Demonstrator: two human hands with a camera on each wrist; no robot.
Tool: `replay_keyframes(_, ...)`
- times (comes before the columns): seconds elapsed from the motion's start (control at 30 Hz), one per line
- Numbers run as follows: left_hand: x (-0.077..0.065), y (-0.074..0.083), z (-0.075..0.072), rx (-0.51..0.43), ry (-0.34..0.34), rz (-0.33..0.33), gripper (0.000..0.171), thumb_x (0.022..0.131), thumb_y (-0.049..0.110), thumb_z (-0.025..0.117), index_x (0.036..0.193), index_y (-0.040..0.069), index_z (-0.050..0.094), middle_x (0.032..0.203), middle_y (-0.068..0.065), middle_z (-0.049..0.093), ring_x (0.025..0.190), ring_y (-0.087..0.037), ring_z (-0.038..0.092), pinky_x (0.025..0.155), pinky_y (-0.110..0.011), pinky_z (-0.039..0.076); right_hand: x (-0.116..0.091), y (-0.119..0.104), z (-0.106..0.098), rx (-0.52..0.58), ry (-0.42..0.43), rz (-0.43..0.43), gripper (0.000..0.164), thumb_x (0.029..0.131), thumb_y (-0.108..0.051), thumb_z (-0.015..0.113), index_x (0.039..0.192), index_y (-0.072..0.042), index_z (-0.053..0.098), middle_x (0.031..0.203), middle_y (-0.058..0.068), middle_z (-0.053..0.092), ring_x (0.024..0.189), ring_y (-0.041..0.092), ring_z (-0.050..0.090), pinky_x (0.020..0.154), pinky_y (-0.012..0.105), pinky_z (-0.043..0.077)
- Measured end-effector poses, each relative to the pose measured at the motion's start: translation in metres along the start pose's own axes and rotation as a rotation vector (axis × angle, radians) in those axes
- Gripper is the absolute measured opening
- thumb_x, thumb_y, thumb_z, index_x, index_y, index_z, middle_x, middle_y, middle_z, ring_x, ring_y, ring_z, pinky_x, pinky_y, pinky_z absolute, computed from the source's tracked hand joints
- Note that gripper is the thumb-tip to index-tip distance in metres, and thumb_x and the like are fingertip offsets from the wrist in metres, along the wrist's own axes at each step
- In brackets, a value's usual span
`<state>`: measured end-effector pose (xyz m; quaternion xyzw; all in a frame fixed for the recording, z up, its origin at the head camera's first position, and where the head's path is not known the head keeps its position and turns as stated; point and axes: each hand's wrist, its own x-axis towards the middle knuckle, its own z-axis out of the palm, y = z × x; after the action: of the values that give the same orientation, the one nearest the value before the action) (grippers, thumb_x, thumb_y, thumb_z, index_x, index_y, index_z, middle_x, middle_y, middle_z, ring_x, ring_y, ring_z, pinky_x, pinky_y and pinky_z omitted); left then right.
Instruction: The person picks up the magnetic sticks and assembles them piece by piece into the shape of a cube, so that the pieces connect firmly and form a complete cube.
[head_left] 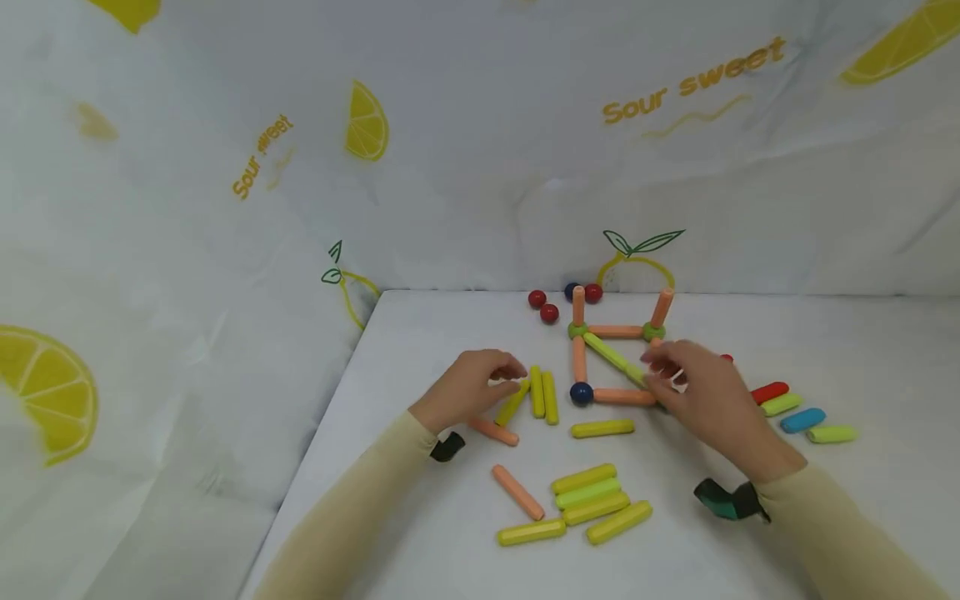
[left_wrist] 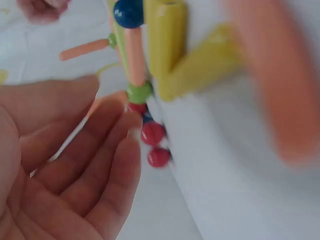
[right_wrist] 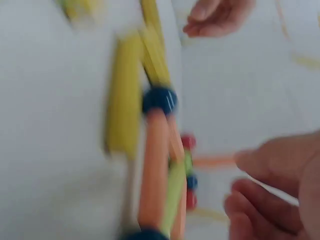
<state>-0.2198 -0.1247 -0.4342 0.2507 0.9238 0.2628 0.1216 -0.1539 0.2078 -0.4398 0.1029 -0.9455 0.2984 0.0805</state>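
Note:
A square frame of orange sticks (head_left: 624,397) lies flat, joined by green balls (head_left: 577,331) at its far corners and a navy ball (head_left: 581,393) at the near left. Another navy ball (right_wrist: 145,234) shows at the bottom of the right wrist view; the right hand hides that corner in the head view. Two orange sticks (head_left: 578,305) stand up from the far corners. Diagonally across runs a yellow-green rod (head_left: 611,355). My right hand (head_left: 701,404) hovers over the near right corner, thumb and fingers apart. My left hand (head_left: 474,385), relaxed and holding nothing, is beside several yellow sticks (head_left: 537,392).
Red balls (head_left: 549,313) lie behind the frame. Toward the front are loose yellow sticks (head_left: 596,508) and an orange stick (head_left: 517,492). A blue stick (head_left: 802,419), a red stick (head_left: 770,392) and lime sticks (head_left: 832,434) lie right of the right hand. A lemon-print sheet (head_left: 465,167) hangs behind.

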Motion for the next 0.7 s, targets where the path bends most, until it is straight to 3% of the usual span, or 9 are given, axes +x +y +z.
replay_keyframes(0.13, -0.037, -0.014, -0.002, 0.066, -0.036, 0.055, 0.016, 0.103, 0.023, 0.077, 0.118, 0.018, 0.08, 0.114, 0.007, 0.077, 0.108, -0.012, 0.07, 0.099, -0.033, 0.059, -0.032, -0.048, 0.017, -0.076, -0.219, -0.122, 0.023, 0.092, -0.019, 0.088, 0.112, -0.02, 0.078, 0.101, -0.008, 0.074, 0.089, 0.008, 0.064, 0.078, 0.031, 0.061)
replay_keyframes(0.27, -0.051, -0.023, 0.007, 0.181, 0.007, 0.128, 0.013, 0.099, 0.024, 0.081, 0.112, 0.019, 0.081, 0.106, 0.007, 0.077, 0.097, -0.01, 0.069, 0.091, -0.027, 0.059, -0.041, -0.095, 0.047, -0.091, -0.373, -0.161, 0.014, 0.093, -0.027, 0.086, 0.104, -0.023, 0.079, 0.094, -0.014, 0.071, 0.081, 0.001, 0.059, 0.073, 0.026, 0.056)
replay_keyframes(0.43, -0.059, -0.023, 0.02, 0.252, 0.022, 0.141, 0.008, 0.099, 0.016, 0.081, 0.106, 0.019, 0.081, 0.1, 0.006, 0.077, 0.092, -0.011, 0.067, 0.087, -0.027, 0.058, -0.042, -0.123, 0.087, -0.1, -0.381, -0.275, 0.02, 0.092, -0.031, 0.085, 0.091, -0.014, 0.076, 0.08, -0.007, 0.064, 0.068, 0.005, 0.051, 0.061, 0.025, 0.046)
replay_keyframes(0.53, -0.06, -0.022, 0.024, 0.254, 0.01, 0.121, 0.008, 0.099, 0.014, 0.081, 0.104, 0.02, 0.079, 0.098, 0.007, 0.075, 0.09, -0.01, 0.065, 0.085, -0.026, 0.058, -0.042, -0.127, 0.102, -0.107, -0.366, -0.286, 0.025, 0.09, -0.027, 0.085, 0.079, -0.014, 0.068, 0.07, -0.006, 0.053, 0.061, 0.007, 0.044, 0.054, 0.025, 0.038)
replay_keyframes(0.7, -0.06, -0.023, 0.026, 0.235, 0.016, 0.1, 0.006, 0.099, 0.023, 0.081, 0.102, 0.021, 0.077, 0.095, 0.01, 0.073, 0.086, -0.007, 0.063, 0.083, -0.024, 0.057, -0.042, -0.129, 0.11, -0.08, -0.336, -0.267, 0.035, 0.092, -0.024, 0.083, 0.068, -0.017, 0.058, 0.063, -0.007, 0.046, 0.057, 0.008, 0.041, 0.053, 0.024, 0.034)
